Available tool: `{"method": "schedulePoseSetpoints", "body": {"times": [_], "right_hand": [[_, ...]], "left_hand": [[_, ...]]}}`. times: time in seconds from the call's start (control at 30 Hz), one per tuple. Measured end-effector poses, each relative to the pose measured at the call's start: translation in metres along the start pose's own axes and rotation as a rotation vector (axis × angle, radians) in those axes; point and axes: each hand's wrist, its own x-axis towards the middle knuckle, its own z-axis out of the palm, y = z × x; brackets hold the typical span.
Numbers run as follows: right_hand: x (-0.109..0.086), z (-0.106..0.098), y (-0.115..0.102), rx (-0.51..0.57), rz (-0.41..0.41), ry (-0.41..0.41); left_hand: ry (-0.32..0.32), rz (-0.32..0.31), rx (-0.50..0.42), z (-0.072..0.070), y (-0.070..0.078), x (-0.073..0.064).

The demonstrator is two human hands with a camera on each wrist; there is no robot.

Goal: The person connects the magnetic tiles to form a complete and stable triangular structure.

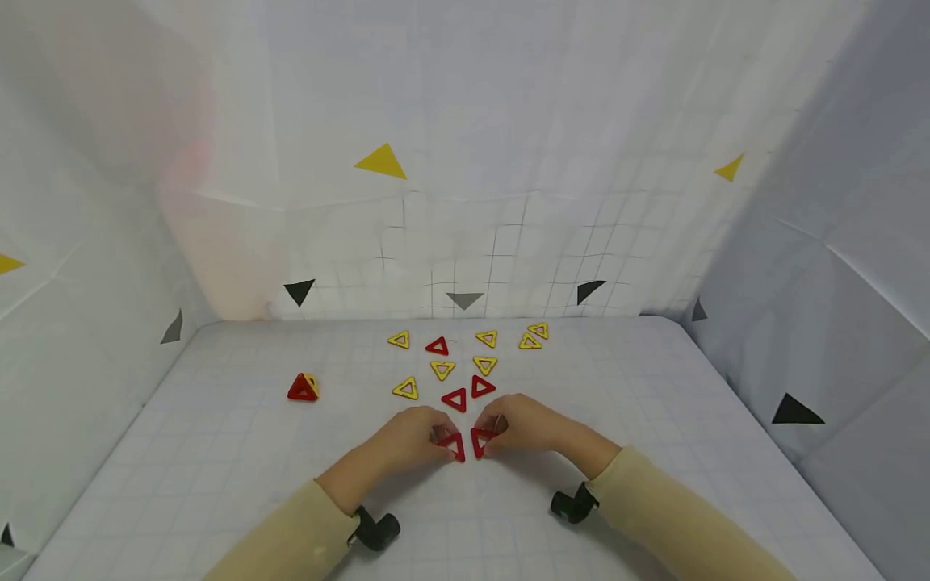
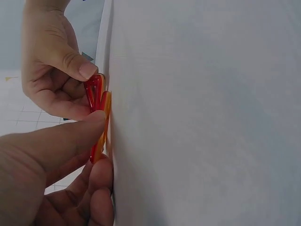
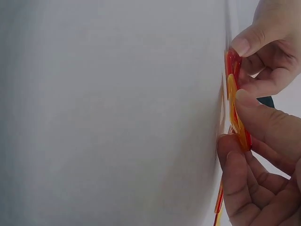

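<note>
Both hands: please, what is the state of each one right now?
Left hand: closed, pinching one red triangle.
Right hand: closed, pinching another red triangle.

A white, round-cornered desk is bordered at the back, left and right by hanging white sheets, on which yellow patches and dark patches are scattered.
</note>
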Motion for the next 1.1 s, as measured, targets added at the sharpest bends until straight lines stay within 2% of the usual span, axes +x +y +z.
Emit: {"method": "schedulePoseSetpoints", "body": {"times": [0.4, 1.1], "right_hand": [[0.0065, 0.0051, 0.0015, -0.007, -0.028, -0.005], [0.0076, 0.0069, -0.0009, 0.013, -0.011, -0.011]], "left_hand": [[0.002, 0.021, -0.007, 0.0021, 0.0001, 0.0017], [0.001, 0.049, -0.038, 0.0033, -0.0017, 0.0036]]}}
